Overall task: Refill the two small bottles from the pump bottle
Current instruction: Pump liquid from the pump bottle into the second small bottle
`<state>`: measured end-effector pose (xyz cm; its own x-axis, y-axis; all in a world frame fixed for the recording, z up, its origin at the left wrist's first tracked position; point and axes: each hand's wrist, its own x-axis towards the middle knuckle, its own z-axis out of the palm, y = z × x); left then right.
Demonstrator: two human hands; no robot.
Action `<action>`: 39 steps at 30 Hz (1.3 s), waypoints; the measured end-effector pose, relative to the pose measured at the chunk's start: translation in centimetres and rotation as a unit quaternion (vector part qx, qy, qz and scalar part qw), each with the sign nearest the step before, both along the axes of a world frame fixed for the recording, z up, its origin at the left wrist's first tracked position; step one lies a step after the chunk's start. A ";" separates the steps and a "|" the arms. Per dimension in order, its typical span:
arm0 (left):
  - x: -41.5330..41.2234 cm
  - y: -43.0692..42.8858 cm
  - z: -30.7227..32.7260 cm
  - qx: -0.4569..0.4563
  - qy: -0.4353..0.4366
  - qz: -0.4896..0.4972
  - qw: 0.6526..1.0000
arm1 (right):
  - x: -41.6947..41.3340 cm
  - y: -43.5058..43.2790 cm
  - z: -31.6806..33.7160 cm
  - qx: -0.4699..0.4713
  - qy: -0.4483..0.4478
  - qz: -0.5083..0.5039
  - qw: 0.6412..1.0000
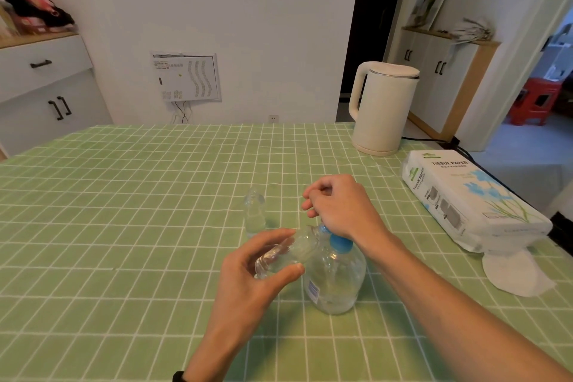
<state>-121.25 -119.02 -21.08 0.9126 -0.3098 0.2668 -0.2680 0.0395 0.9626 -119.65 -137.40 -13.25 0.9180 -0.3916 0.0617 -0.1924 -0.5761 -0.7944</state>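
A small clear plastic bottle (288, 250) is gripped, tilted, by the left hand (257, 276), with its mouth held against the blue collar of the large clear pump bottle (336, 276), whose white label is too small to be read. The right hand (338, 205) is laid over the pump top with fingers curled; whether anything is gripped cannot be told. A second small clear bottle (255, 214) stands upright on the green checked tablecloth (124, 226) just beyond, and a white pack printed "TISSUE PAPER" (465, 195) lies to the right.

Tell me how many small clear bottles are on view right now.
2. One small bottle is held tilted in the left hand, mouth toward the pump bottle's blue top; the other small bottle stands upright on the table just beyond. No others show.
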 end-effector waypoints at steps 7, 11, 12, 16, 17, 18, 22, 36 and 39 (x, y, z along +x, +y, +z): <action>0.0 0.1 0.7 0.006 -0.009 -0.002 1.000 | 0.3 0.0 1.0 -0.032 0.009 0.005 0.999; 0.1 0.1 0.6 0.002 -0.011 -0.004 1.000 | 0.3 -0.2 0.6 -0.008 -0.012 0.001 1.000; 0.2 0.1 0.5 0.006 -0.012 -0.004 1.000 | 0.3 -0.2 0.5 -0.001 -0.015 0.000 1.000; 0.2 0.1 0.0 0.008 -0.006 -0.001 1.000 | 0.1 -0.2 -0.2 0.011 0.002 0.007 1.000; 0.1 0.1 -0.1 0.008 -0.005 -0.001 1.000 | 0.2 -0.3 -0.3 0.011 0.003 0.007 1.000; 0.1 0.1 -0.1 0.009 -0.004 -0.001 1.000 | 0.2 -0.3 -0.3 0.009 0.001 0.006 1.000; 0.1 0.1 0.0 0.011 -0.006 -0.001 1.000 | 0.2 -0.2 -0.2 0.018 -0.007 0.007 1.000; 0.2 0.2 0.4 0.020 -0.015 0.002 1.000 | 0.4 -0.3 0.0 0.037 -0.012 0.024 0.999; 0.0 0.1 0.2 0.015 -0.016 0.000 1.000 | 0.4 -0.2 -0.3 0.044 0.005 0.022 0.999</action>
